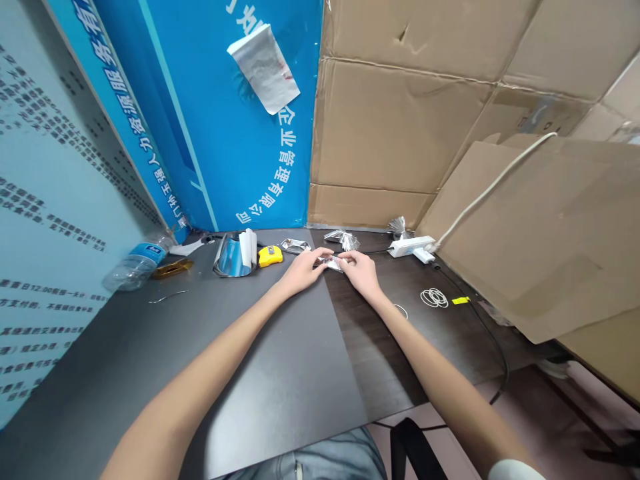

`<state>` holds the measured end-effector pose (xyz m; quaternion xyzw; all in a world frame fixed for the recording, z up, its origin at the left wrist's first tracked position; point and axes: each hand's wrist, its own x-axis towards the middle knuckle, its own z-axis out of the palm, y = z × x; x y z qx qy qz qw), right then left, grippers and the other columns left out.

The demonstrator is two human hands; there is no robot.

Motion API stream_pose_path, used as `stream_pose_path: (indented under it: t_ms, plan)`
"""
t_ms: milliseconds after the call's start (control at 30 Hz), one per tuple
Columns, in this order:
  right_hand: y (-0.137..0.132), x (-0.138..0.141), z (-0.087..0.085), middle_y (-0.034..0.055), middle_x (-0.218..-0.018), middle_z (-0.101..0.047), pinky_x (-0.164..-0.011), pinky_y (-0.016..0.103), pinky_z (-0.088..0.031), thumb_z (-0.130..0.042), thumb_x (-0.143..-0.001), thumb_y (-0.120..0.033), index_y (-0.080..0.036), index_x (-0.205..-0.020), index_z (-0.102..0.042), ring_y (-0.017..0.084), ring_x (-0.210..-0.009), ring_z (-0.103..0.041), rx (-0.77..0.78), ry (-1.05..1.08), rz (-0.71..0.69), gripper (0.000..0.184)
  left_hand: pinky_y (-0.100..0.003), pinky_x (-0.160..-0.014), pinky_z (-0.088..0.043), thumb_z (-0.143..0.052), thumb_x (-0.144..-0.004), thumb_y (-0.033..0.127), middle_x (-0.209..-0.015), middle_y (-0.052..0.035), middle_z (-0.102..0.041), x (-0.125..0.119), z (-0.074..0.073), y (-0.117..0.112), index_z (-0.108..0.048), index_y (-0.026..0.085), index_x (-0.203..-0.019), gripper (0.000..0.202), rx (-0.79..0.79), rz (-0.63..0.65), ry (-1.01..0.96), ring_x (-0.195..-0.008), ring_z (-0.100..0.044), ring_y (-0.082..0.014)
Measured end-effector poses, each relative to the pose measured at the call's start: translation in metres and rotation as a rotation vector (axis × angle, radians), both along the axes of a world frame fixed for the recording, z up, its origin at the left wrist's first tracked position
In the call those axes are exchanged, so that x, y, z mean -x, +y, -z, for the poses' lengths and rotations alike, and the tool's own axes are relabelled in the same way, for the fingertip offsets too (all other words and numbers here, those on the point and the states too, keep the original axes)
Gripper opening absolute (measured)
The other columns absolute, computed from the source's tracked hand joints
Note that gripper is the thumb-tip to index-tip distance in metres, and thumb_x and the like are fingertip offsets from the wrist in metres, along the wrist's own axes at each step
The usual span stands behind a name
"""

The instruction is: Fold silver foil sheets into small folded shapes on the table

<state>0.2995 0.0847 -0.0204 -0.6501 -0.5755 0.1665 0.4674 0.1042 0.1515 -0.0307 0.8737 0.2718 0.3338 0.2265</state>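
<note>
My left hand (pixel 303 271) and my right hand (pixel 362 273) meet near the back of the table. Between their fingertips lies a small, shiny silver foil-like piece (pixel 333 264), partly covered by the fingers. Both hands are closed on its ends, thumbs towards me. Just behind them sits a fanned bundle of silver strips (pixel 343 239). Left of my left hand are a flat silver packet (pixel 295 245) and a yellow tape measure (pixel 271 256).
A blue-silver curled sheet (pixel 234 257), a brown tape roll (pixel 173 269) and a plastic bottle (pixel 137 265) stand left. To the right are a white power strip (pixel 411 246), another silver bundle (pixel 400 228), a coiled white cord (pixel 434 298) and a yellow tag (pixel 461 301). Cardboard (pixel 380 127) walls the back.
</note>
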Motion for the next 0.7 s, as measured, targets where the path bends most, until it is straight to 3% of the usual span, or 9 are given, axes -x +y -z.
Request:
stream_pose_path:
  t_ms: [67,167,267,333,433,533,700]
  plan:
    - [0.0011,-0.0004,0.0022,0.0058,-0.086,-0.079,-0.079,0.036,-0.051,-0.067,-0.081,-0.041,-0.021,-0.092,-0.080,0.024,-0.078,-0.068,-0.013,-0.029,-0.021,0.027,-0.041,-0.109,-0.050,-0.056,-0.097,0.020,-0.137,-0.0060,-0.070,0.0010,-0.0026,-0.0021,-0.059,0.026,-0.139,0.042,-0.021,0.002,0.022,-0.121,-0.067,-0.0244]
    - [0.0026,-0.0017,0.0058,0.0062,-0.091,-0.079,-0.082,0.037,-0.051,-0.067,-0.082,-0.038,-0.021,-0.093,-0.081,0.024,-0.080,-0.067,-0.037,-0.073,-0.047,0.025,-0.049,-0.121,-0.037,-0.057,-0.096,0.022,-0.156,-0.0080,-0.055,0.0012,-0.0036,-0.0049,-0.051,0.026,-0.148,0.053,-0.049,-0.057,0.053,-0.144,-0.049,-0.0283]
    - [0.0035,-0.0032,0.0082,0.0076,-0.093,-0.078,-0.083,0.038,-0.051,-0.067,-0.083,-0.036,-0.021,-0.094,-0.080,0.024,-0.082,-0.066,-0.047,-0.106,-0.064,0.023,-0.064,-0.119,-0.032,-0.060,-0.092,0.024,-0.161,-0.0138,-0.048,-0.0006,-0.0013,-0.0065,-0.049,0.022,-0.151,0.060,-0.037,-0.151,0.109,-0.148,-0.039,-0.0390]
    - [0.0042,-0.0042,0.0086,0.0086,-0.094,-0.078,-0.085,0.039,-0.052,-0.065,-0.086,-0.035,-0.021,-0.094,-0.079,0.025,-0.085,-0.067,-0.050,-0.126,-0.076,0.022,-0.069,-0.115,-0.035,-0.059,-0.090,0.022,-0.156,-0.0159,-0.054,-0.0021,0.0003,-0.0068,-0.055,0.020,-0.145,0.055,-0.020,-0.177,0.152,-0.144,-0.041,-0.0428]
    - [0.0064,-0.0060,0.0088,0.0101,-0.105,-0.077,-0.097,0.043,-0.050,-0.066,-0.088,-0.038,-0.021,-0.099,-0.078,0.028,-0.101,-0.067,-0.046,-0.152,-0.121,0.023,-0.062,-0.113,-0.040,-0.053,-0.091,0.019,-0.139,-0.0127,-0.067,-0.0026,0.0006,-0.0059,-0.063,0.022,-0.134,0.044,-0.012,-0.152,0.190,-0.134,-0.052,-0.0373]
    - [0.0088,-0.0072,0.0091,0.0132,-0.125,-0.073,-0.108,0.046,-0.045,-0.067,-0.089,-0.041,-0.020,-0.117,-0.074,0.030,-0.120,-0.063,-0.009,-0.164,-0.179,0.036,-0.053,-0.110,-0.045,-0.054,-0.091,0.019,-0.131,-0.0117,-0.069,-0.0005,-0.0007,-0.0038,-0.063,0.021,-0.130,0.039,-0.017,-0.125,0.185,-0.124,-0.059,-0.0321]
    - [0.0054,-0.0075,0.0052,0.0094,-0.121,-0.076,-0.105,0.042,-0.045,-0.060,-0.096,-0.043,-0.021,-0.114,-0.074,0.028,-0.115,-0.065,0.062,-0.164,-0.312,0.032,-0.046,-0.106,-0.047,-0.059,-0.093,0.025,-0.123,-0.0089,-0.070,0.0042,-0.0054,-0.0051,-0.063,0.022,-0.123,0.031,-0.047,-0.078,0.148,-0.119,-0.061,-0.0292]
